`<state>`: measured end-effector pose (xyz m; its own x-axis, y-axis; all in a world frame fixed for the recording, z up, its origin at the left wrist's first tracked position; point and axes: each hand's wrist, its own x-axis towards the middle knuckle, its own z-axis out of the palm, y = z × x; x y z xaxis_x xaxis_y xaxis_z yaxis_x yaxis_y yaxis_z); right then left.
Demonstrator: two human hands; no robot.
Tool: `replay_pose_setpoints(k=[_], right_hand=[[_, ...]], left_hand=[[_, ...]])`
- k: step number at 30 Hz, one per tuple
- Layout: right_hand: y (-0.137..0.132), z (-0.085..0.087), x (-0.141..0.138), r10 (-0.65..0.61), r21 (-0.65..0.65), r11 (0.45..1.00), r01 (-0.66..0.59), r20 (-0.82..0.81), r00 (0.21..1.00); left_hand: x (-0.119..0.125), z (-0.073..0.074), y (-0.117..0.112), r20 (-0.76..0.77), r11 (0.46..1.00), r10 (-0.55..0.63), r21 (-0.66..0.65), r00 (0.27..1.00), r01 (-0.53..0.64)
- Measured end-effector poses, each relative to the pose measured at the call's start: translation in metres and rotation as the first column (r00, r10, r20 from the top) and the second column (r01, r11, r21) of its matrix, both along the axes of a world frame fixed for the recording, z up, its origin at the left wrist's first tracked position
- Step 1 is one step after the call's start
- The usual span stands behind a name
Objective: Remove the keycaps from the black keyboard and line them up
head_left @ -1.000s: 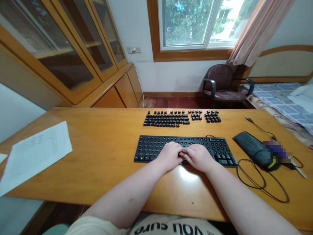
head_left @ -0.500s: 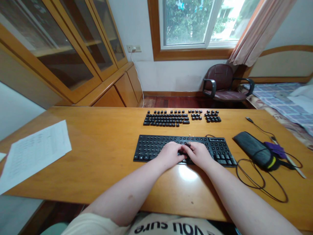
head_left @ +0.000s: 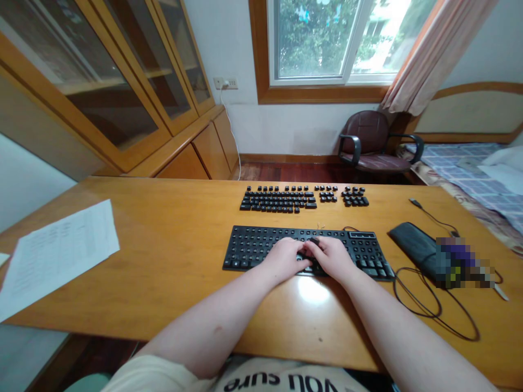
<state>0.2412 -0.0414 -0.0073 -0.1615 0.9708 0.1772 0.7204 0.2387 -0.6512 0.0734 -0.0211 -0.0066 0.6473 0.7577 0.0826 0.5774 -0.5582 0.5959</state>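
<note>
A black keyboard base (head_left: 253, 247) with its keycaps taken off lies on the wooden desk (head_left: 171, 256) in front of me. Both hands rest on its middle, touching each other. My left hand (head_left: 284, 258) is curled with its fingers pressed down on the base. My right hand (head_left: 333, 257) pinches a small black keycap (head_left: 314, 240) against the base. The removed keycaps (head_left: 281, 198) are laid out in keyboard order in rows farther back on the desk.
A printed sheet of paper (head_left: 57, 253) lies at the desk's left edge. A black pouch (head_left: 414, 245) and a looped black cable (head_left: 433, 310) lie at the right. Behind the desk are a chair (head_left: 368, 144), a wooden cabinet (head_left: 122, 87) and a bed (head_left: 478, 179).
My right hand's fingers have shifted slightly forward on the keyboard base, now with a black keycap at the fingertips. The view tilted a little; my left hand stayed put.
</note>
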Motion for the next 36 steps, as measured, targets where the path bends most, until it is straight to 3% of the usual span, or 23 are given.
replay_pose_setpoints(k=[6, 11, 15, 25, 30, 36], right_hand=[[-0.0017, 0.0023, 0.0029, 0.005, 0.099, 0.995, -0.005, 0.007, 1.0], [-0.0074, 0.0062, 0.0049, 0.149, 0.225, 0.965, -0.131, -0.063, 0.987], [-0.0082, 0.0073, 0.0047, 0.19, 0.281, 0.949, -0.145, -0.142, 0.971], [-0.0054, 0.006, 0.0038, 0.211, 0.246, 0.952, -0.183, -0.093, 0.973], [-0.0062, 0.0053, 0.0032, 0.237, 0.248, 0.948, -0.2, -0.13, 0.963], [-0.0051, 0.0034, 0.0049, 0.131, 0.176, 0.981, -0.083, -0.287, 0.949]], left_hand=[[-0.0017, 0.0023, -0.0007, 0.022, 1.0, -0.005, -0.014, 1.0, 0.005], [-0.002, 0.0057, -0.002, 0.097, 0.998, 0.056, -0.044, 0.994, -0.052], [-0.0024, 0.0049, -0.0009, 0.127, 0.995, 0.071, -0.076, 0.989, -0.061], [-0.0045, 0.0026, 0.0006, 0.111, 1.0, -0.015, -0.024, 0.994, 0.017], [-0.0043, 0.0019, -0.0004, 0.126, 1.0, 0.001, -0.028, 0.992, 0.002], [-0.0041, 0.0079, -0.0025, 0.18, 0.995, 0.055, -0.095, 0.982, -0.038]])
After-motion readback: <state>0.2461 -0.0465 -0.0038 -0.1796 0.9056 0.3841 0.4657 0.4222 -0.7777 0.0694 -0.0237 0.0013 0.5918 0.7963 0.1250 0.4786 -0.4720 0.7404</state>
